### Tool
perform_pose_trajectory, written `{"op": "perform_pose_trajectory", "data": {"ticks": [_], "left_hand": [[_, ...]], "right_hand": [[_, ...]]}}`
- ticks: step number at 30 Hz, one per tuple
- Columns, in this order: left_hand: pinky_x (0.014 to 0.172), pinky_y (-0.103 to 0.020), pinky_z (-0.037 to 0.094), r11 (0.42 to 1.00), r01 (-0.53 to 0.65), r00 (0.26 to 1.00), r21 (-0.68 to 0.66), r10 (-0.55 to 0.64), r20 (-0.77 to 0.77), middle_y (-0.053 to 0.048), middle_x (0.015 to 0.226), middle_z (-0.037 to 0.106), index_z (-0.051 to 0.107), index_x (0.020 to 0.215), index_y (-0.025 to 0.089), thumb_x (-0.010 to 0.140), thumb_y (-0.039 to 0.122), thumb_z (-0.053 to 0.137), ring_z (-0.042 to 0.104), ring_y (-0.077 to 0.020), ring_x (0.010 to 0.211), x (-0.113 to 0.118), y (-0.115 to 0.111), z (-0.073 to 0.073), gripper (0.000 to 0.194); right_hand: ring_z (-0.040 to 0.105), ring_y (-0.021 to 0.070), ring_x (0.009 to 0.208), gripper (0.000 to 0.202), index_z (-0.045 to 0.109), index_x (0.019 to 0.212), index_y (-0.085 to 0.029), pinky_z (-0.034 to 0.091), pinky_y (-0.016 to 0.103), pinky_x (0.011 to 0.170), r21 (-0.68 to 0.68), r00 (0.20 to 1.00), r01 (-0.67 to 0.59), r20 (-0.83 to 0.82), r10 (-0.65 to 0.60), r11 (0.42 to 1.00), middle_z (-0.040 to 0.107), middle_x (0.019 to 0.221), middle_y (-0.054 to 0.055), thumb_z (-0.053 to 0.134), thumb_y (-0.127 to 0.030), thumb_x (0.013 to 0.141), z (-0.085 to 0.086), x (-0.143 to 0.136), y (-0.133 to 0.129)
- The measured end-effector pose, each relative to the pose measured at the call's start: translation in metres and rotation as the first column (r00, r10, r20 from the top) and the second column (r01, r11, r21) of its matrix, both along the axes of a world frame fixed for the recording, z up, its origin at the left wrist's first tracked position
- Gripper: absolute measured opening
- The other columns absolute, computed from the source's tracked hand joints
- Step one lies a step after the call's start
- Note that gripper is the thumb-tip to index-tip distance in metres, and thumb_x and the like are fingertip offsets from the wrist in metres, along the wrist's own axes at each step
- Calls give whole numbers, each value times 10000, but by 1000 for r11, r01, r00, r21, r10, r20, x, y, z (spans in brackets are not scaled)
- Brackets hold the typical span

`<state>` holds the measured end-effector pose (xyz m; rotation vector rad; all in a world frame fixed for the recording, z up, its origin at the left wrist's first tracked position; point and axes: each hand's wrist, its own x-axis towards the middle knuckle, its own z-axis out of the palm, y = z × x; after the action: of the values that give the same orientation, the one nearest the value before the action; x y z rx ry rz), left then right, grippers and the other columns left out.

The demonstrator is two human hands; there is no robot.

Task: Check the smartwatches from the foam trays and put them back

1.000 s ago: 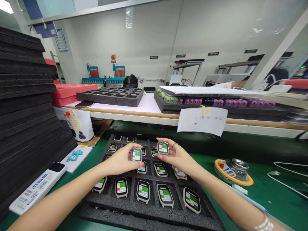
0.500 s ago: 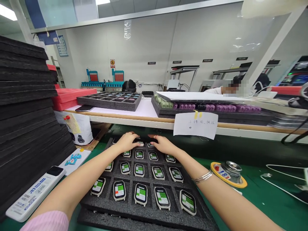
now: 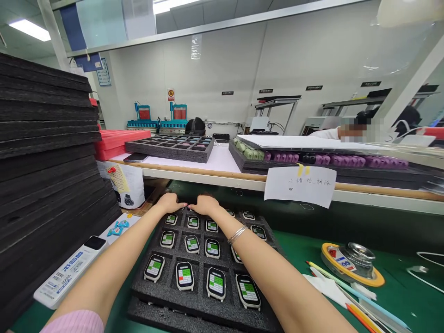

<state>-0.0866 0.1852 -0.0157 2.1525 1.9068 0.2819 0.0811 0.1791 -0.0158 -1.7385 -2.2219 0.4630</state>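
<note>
A black foam tray (image 3: pixel 163 289) lies on the green bench, on top of another black foam layer. Its compartments hold several smartwatch bodies (image 3: pixel 215 283) with lit screens showing mostly green blocks; one (image 3: pixel 184 276) has a red block. My left hand (image 3: pixel 169 202) reaches to the tray's far left corner, thumb pointing right. My right hand (image 3: pixel 204 205) is beside it at the far edge, its thumb tip close to the left thumb. The other fingers of both hands are hidden or unclear, and what they touch at the far row cannot be made out.
Stacked black foam sheets (image 3: pixel 52 185) rise at the left, beside a white box (image 3: pixel 71 273). A yellow tape roll (image 3: pixel 376 277), glass jar (image 3: pixel 359 254) and pens (image 3: pixel 364 293) lie at the right. Above, a shelf edge (image 3: pixel 208 175) bears trays. A person (image 3: pixel 329 133) sits beyond.
My right hand has moved left along the tray's far edge, close to my left hand. The view has turned slightly, so pens and paper now show at the right.
</note>
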Motion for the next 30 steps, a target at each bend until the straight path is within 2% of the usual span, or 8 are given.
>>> {"op": "perform_pose_trajectory", "data": {"ticks": [6,10,13,16,19,21,23,30], "left_hand": [[841,-413,543,998,57,947,-19,-48,318,-78,1143,630,606,1142,151,913,333,603,631,-212,985,-1,-13,10,292],[654,-269,509,995,99,778,-3,-75,624,-80,934,679,627,927,124,868,351,623,642,-169,800,13,-49,27,235],[456,-199,345,984,176,598,-7,-102,795,-61,871,673,579,873,143,851,423,570,510,-73,541,26,-90,40,281],[416,-179,225,968,251,471,-23,-101,876,0,725,605,535,785,155,810,460,593,319,-21,432,35,-128,48,311],[386,-177,159,921,377,253,-92,-7,967,5,608,574,550,758,155,877,593,438,277,-23,380,43,-152,49,467],[369,-181,131,893,434,163,-121,54,985,-20,557,595,564,753,152,896,655,334,272,-31,345,46,-160,47,571],[363,-181,125,889,440,147,-125,66,987,-33,523,599,555,716,152,897,681,296,268,-34,331,50,-165,45,617],[372,-176,153,913,399,115,-88,46,992,-9,458,522,507,609,150,909,646,306,267,-37,351,55,-172,38,614]], "right_hand": [[641,216,986,277,602,1166,-158,549,422,840,-37,962,-31,-271,20,999,631,1168,81,599,-313,937,8,15,-3],[651,179,879,204,614,1070,-142,555,354,762,-28,835,-83,-548,55,996,660,1031,58,604,-286,926,22,35,-40],[617,114,660,257,553,1106,-151,522,266,603,-49,677,-137,-734,57,989,667,942,56,493,-354,960,30,49,-86],[483,68,498,384,549,1132,-168,412,228,470,-68,539,-182,-841,42,981,684,952,72,496,-488,926,32,60,-132],[496,70,548,464,545,1286,-214,421,230,526,-139,230,-341,-971,-61,930,693,1018,80,609,-442,886,31,70,-162],[544,82,610,514,530,1351,-275,457,242,590,-157,68,-460,-988,-142,874,690,1072,68,670,-376,868,30,75,-172],[574,88,643,503,553,1345,-315,483,254,635,-141,27,-522,-988,-149,841,689,1097,51,694,-341,863,28,78,-177],[597,77,673,426,618,1268,-388,509,258,678,-44,12,-599,-999,-46,800,686,1132,24,717,-346,856,17,81,-182]]}}
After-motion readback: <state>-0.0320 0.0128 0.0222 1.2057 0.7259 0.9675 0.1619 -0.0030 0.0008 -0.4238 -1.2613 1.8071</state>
